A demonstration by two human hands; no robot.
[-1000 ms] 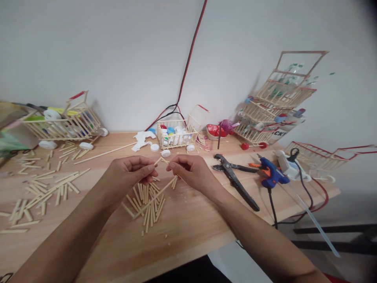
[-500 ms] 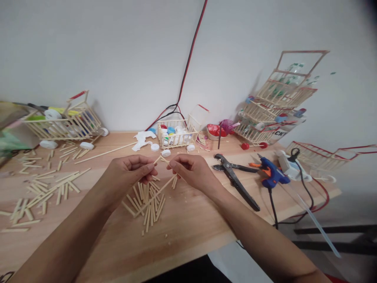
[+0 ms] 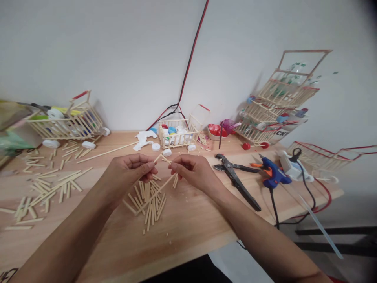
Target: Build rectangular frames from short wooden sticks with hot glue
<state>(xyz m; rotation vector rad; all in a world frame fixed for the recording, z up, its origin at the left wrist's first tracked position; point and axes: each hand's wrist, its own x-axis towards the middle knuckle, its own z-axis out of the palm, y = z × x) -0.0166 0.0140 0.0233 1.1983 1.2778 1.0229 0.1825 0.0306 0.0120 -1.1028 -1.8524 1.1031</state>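
Observation:
Pale wooden sticks joined at angles make a thin frame (image 3: 167, 182), held up in both hands over the table. My left hand (image 3: 137, 168) pinches its left side close to the far corner. On the other side of that corner, my right hand (image 3: 188, 169) grips the frame between thumb and fingers. The fingertips cover parts of the joints. Below the frame lies a loose pile of short wooden sticks (image 3: 150, 218); how the near corner sits over it is hard to tell.
Pliers (image 3: 235, 181) and a blue glue gun (image 3: 275, 179) lie to the right, by a power strip (image 3: 294, 167). More cut sticks (image 3: 44, 188) are scattered left. Along the wall stand miniature stick carts, one holding bottle caps (image 3: 178, 137), and a stack of carts (image 3: 271, 106).
The view has shifted very slightly, so the surroundings sit a little farther right. Both hands keep the same grip on the frame.

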